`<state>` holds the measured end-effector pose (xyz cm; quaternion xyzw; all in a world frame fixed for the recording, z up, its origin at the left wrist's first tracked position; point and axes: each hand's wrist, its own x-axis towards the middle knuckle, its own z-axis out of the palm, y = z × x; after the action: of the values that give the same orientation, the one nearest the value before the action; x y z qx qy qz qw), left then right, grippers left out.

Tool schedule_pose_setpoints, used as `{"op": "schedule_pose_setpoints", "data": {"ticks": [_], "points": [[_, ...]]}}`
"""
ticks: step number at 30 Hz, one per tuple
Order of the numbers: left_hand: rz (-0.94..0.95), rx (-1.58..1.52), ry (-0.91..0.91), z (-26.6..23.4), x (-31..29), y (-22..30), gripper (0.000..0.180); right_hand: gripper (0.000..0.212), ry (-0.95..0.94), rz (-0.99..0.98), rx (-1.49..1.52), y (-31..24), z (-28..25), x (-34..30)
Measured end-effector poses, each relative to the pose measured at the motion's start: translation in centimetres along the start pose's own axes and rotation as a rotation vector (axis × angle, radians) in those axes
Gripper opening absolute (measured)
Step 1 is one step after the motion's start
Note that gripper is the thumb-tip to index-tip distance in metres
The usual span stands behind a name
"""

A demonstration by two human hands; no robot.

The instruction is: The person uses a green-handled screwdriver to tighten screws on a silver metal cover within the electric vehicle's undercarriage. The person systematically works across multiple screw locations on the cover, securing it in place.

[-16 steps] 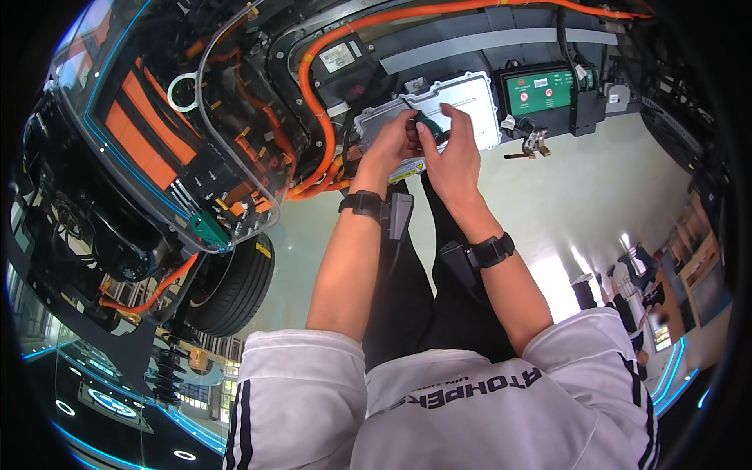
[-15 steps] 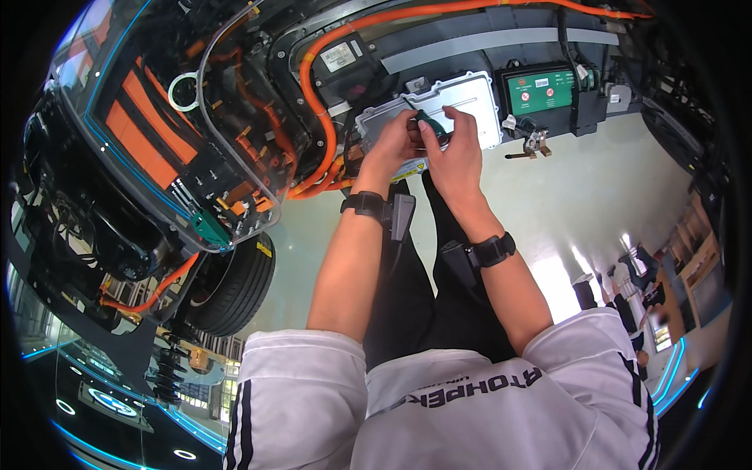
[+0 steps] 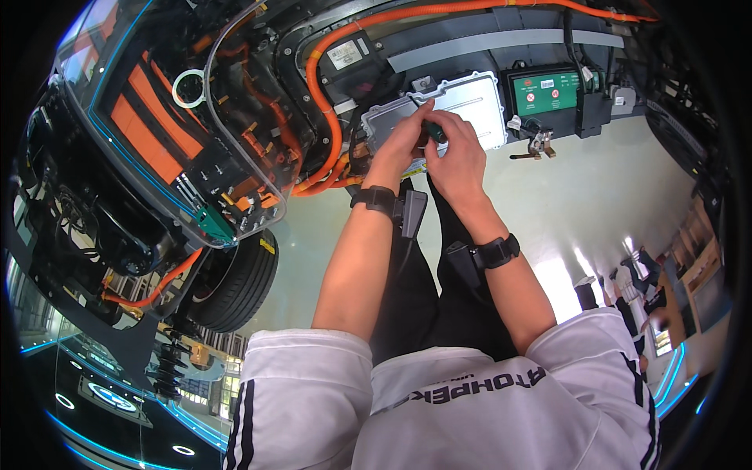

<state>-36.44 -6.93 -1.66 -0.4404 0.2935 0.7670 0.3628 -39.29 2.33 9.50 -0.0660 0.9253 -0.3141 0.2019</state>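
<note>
Both hands meet over a silver metal box [image 3: 478,102] with a ribbed, bolted rim. Between them is a small green-handled tool [image 3: 434,131], largely covered by fingers; a thin dark line beyond it may be its shaft. My right hand [image 3: 460,160] is closed, thumb and fingers curled round the green handle. My left hand [image 3: 399,145] presses against it from the other side with its fingers bent, partly hidden. Whether the left one grips the tool or a part at the box is unclear. A yellow label [image 3: 415,168] shows under the hands.
A thick orange cable [image 3: 317,86] curves past the box on the left. To the right sits a green-labelled black module [image 3: 546,92] with a metal connector [image 3: 540,145] below. Further left are a clear-edged cover [image 3: 283,207], orange blocks [image 3: 145,129] and a tyre [image 3: 239,294].
My left fingers have shifted up and right, closing in against the right hand. The right fingers have folded further over the green tool, so less of it shows. The view has shifted slightly.
</note>
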Motion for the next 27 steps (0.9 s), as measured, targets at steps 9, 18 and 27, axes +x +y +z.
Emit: {"op": "schedule_pose_setpoints", "data": {"ticks": [9,18,27], "points": [[0.067,-0.095,0.034,0.3,-0.4,0.0,0.033,0.027,0.024,-0.06,-0.061,0.7,0.6,-0.1],[0.056,-0.03,0.105,1.0,-1.5,0.9,0.033,0.03,0.006,-0.023,-0.046,0.6,-0.1,-0.1],[0.066,-0.063,0.165,0.6,-0.8,0.4,0.035,0.031,0.019,-0.051,-0.071,0.6,0.3,-0.1]]}}
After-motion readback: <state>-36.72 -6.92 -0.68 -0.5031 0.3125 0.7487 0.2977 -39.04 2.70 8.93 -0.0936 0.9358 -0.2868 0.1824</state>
